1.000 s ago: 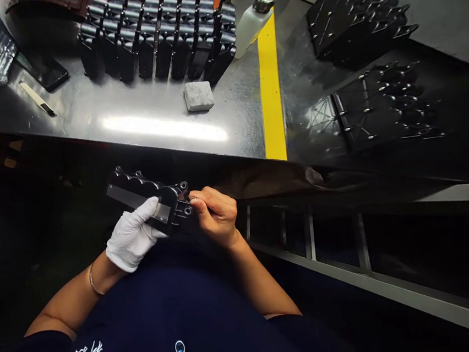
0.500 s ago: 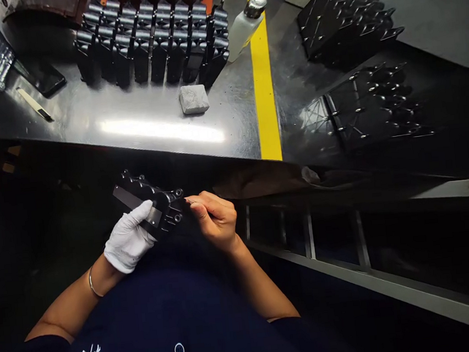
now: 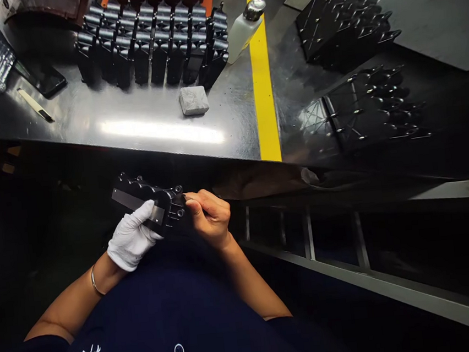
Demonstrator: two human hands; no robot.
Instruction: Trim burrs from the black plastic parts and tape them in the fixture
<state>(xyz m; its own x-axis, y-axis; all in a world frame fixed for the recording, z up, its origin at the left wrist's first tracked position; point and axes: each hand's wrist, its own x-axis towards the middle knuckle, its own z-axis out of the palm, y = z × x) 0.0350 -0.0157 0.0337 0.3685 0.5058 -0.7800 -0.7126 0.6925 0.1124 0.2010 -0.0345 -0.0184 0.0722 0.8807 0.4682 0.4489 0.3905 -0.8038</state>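
Knit-like white fabric covers the left hand, clamped on a glossy black part with scalloped edges, held below the metal table. The bare right hand, fingers pinched, meets its ringed end; what they grip is unclear. Above sits a chalky grey block.

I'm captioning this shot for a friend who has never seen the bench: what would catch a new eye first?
Probably the bright yellow stripe running across the shiny metal bench. Next, the white glove on the left hand, standing out against the black part it holds below the bench edge. Then the row of black parts at the back.
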